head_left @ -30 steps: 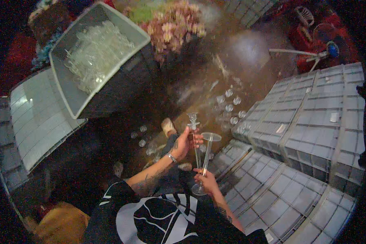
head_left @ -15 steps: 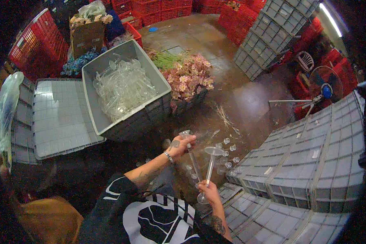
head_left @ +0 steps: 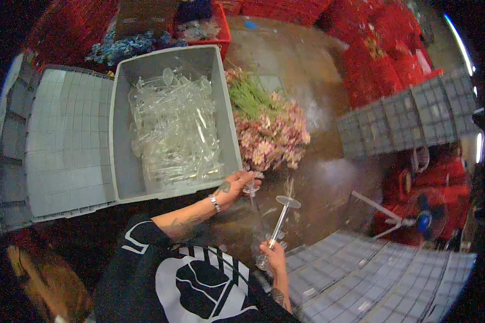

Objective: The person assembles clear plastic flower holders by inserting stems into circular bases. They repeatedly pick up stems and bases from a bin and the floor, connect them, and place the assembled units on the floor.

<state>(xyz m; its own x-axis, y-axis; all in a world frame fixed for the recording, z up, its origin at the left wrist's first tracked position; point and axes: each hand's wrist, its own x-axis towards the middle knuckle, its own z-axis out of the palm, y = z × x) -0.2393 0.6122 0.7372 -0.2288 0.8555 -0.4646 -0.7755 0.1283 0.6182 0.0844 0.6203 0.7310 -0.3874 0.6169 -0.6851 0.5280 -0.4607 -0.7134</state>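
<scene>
My right hand [head_left: 275,257] is closed around a clear long-stemmed piece [head_left: 278,224] like a slim goblet or candle holder. Its flat round disc [head_left: 288,202] points up and away from me, and a rounded cup end shows just below my fingers. My left hand [head_left: 235,185], with a bracelet at the wrist, is closed on a second clear stemmed piece [head_left: 250,188]. The flared end of that piece is at my fingertips; its stem is blurred and hangs down toward my right hand. Just beyond my left hand stands a grey bin [head_left: 115,134] heaped with similar clear pieces [head_left: 172,129].
Pink flowers [head_left: 272,134] with green stems lie right of the bin. A grey grid-ribbed crate surface [head_left: 70,140] is at left. Grey crates [head_left: 382,280] stand at lower right, near a fan [head_left: 424,220]. Red crates [head_left: 382,48] line the back; blue flowers [head_left: 121,51] lie behind the bin.
My view has turned, so the bin looks larger and closer. My left hand has moved up toward the bin's near corner with its piece. The right hand keeps its hold.
</scene>
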